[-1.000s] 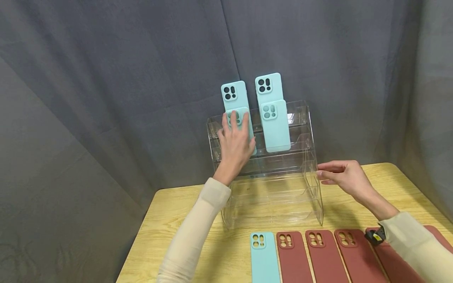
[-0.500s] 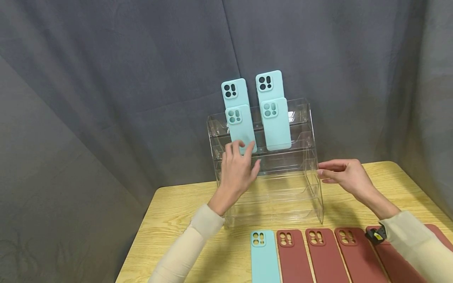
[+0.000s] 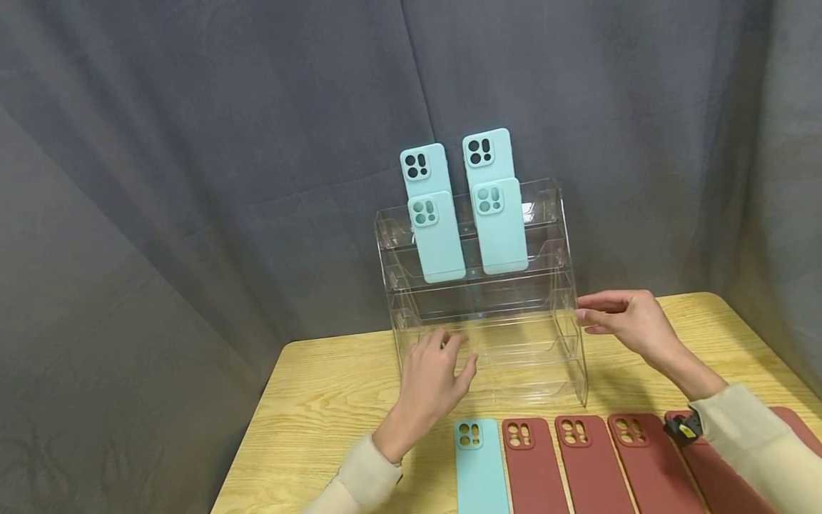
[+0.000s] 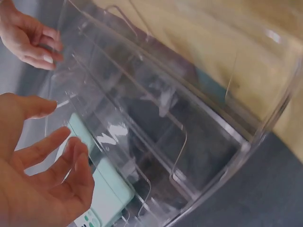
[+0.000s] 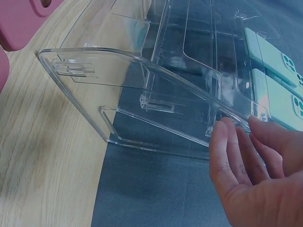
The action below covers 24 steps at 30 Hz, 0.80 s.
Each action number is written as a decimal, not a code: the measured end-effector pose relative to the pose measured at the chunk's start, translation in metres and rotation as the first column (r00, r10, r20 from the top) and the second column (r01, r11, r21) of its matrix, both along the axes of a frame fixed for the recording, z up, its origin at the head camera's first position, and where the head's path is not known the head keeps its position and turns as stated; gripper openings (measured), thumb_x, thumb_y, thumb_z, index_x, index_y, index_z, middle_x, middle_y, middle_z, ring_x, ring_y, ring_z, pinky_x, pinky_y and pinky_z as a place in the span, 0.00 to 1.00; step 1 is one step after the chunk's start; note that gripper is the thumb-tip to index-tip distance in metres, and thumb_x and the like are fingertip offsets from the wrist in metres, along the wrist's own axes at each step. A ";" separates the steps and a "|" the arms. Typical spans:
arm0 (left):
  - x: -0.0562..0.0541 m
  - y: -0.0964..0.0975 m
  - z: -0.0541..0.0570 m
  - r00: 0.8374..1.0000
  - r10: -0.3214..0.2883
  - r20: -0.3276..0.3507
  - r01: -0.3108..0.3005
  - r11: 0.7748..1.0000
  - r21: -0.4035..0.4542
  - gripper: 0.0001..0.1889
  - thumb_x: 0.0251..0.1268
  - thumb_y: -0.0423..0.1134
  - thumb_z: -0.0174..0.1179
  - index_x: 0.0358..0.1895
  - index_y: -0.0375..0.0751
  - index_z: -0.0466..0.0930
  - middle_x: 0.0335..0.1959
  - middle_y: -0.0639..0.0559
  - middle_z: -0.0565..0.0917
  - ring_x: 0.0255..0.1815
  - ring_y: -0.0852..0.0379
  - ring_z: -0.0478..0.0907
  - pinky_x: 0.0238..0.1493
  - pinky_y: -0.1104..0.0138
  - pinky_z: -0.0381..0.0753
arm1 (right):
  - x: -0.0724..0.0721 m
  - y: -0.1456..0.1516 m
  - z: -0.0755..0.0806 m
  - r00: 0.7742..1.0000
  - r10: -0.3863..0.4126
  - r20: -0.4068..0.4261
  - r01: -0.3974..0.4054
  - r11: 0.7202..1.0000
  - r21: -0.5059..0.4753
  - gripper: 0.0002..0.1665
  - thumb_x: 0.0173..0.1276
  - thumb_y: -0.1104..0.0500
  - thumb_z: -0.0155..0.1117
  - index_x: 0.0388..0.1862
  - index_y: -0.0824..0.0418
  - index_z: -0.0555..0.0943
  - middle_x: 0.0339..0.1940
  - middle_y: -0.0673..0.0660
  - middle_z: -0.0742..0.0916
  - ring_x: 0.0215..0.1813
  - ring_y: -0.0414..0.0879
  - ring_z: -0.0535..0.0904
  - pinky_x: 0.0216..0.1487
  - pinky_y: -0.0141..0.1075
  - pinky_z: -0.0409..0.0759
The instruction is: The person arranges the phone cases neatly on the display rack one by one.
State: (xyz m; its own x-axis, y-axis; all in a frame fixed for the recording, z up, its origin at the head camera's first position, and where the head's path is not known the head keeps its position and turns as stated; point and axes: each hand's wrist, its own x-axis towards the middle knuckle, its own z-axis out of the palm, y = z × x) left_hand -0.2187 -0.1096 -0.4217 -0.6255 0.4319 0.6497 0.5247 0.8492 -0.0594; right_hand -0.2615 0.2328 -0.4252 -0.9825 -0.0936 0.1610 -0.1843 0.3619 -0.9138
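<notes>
A clear acrylic display rack (image 3: 491, 396) with stepped tiers stands on the table. On its upper tiers lean light-blue phone cases: a left front case (image 3: 443, 246) and a right front case (image 3: 502, 235), with a left back case (image 3: 425, 163) and a right back case (image 3: 488, 151) above them. My left hand (image 3: 429, 378) holds nothing, its fingers loosely bent before the rack's lower left tiers; the left wrist view shows this left hand (image 4: 52, 175) bare too. My right hand (image 3: 632, 325) grips the rack's right side edge between thumb and fingers, seen closer as the right hand (image 5: 260, 165).
On the table (image 3: 321, 400) in front of the rack lie a light-blue phone case (image 3: 481, 475) and several dark-red phone cases (image 3: 539, 475) in a row. A grey curtain (image 3: 289, 143) hangs behind the table.
My left hand has come off the left front light-blue case and moved down to the lower tiers. That case stays leaning on the rack. My right hand has kept its place.
</notes>
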 end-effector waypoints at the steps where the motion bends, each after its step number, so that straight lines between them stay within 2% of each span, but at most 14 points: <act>1: 0.004 0.000 -0.004 1.000 -0.003 0.015 0.003 1.000 0.004 0.12 0.66 0.49 0.72 0.48 0.48 0.89 0.38 0.53 0.88 0.33 0.57 0.84 0.29 0.66 0.83 | 0.000 0.000 0.000 1.000 0.002 -0.002 -0.002 1.000 -0.005 0.24 0.74 0.60 0.70 0.63 0.74 0.82 0.52 0.70 0.91 0.40 0.37 0.92 0.42 0.31 0.91; 6: 0.027 0.002 -0.024 0.991 -0.004 0.132 0.010 0.999 -0.044 0.12 0.66 0.51 0.72 0.45 0.49 0.90 0.35 0.55 0.88 0.30 0.60 0.84 0.21 0.77 0.75 | 0.000 0.000 0.000 1.000 0.001 -0.004 -0.001 1.000 -0.003 0.24 0.74 0.59 0.71 0.62 0.73 0.83 0.52 0.68 0.92 0.40 0.37 0.92 0.42 0.31 0.91; 11: 0.044 0.005 -0.043 0.968 0.046 0.247 -0.016 0.993 -0.119 0.15 0.65 0.52 0.73 0.47 0.48 0.91 0.37 0.53 0.90 0.32 0.57 0.87 0.17 0.76 0.77 | 0.000 0.000 0.000 1.000 -0.008 -0.012 0.008 1.000 0.012 0.24 0.75 0.58 0.70 0.63 0.73 0.83 0.51 0.68 0.92 0.38 0.34 0.91 0.42 0.30 0.91; 14: 0.051 0.006 -0.055 0.943 0.065 0.327 -0.024 0.992 -0.127 0.17 0.64 0.52 0.74 0.49 0.48 0.90 0.40 0.52 0.90 0.35 0.55 0.88 0.18 0.73 0.80 | 0.000 -0.001 -0.001 1.000 -0.010 -0.012 0.011 1.000 0.017 0.24 0.75 0.58 0.70 0.63 0.73 0.83 0.51 0.68 0.92 0.37 0.32 0.91 0.41 0.29 0.90; 18: 0.058 0.008 -0.066 0.896 0.092 0.434 -0.033 0.989 -0.143 0.20 0.65 0.53 0.73 0.54 0.47 0.89 0.46 0.49 0.90 0.41 0.51 0.89 0.23 0.67 0.87 | 0.001 -0.001 0.000 1.000 -0.007 -0.005 0.007 1.000 0.018 0.24 0.75 0.58 0.70 0.63 0.73 0.83 0.51 0.68 0.92 0.37 0.31 0.90 0.42 0.29 0.90; 21: 0.061 0.011 -0.074 0.882 0.133 0.452 -0.052 0.981 -0.186 0.22 0.66 0.56 0.71 0.57 0.47 0.87 0.49 0.47 0.90 0.42 0.48 0.90 0.25 0.61 0.89 | 0.001 -0.001 0.000 1.000 -0.007 -0.005 0.007 1.000 0.024 0.25 0.75 0.57 0.70 0.63 0.72 0.83 0.52 0.69 0.91 0.37 0.31 0.90 0.42 0.29 0.90; 24: 0.062 0.014 -0.081 0.882 0.167 0.440 -0.069 0.971 -0.231 0.25 0.66 0.59 0.70 0.58 0.47 0.87 0.50 0.45 0.90 0.43 0.45 0.90 0.28 0.58 0.91 | 0.001 -0.001 0.000 1.000 -0.008 -0.008 0.009 1.000 0.027 0.25 0.75 0.57 0.70 0.63 0.72 0.83 0.53 0.70 0.91 0.37 0.31 0.90 0.42 0.29 0.90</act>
State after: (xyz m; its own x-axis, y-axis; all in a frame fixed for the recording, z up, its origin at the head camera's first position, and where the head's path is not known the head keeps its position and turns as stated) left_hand -0.1571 -0.0952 -0.5026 -0.8841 0.4272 0.1893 0.4321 0.9017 -0.0167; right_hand -0.2604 0.2316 -0.4251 -0.9820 -0.0897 0.1663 -0.1882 0.3881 -0.9022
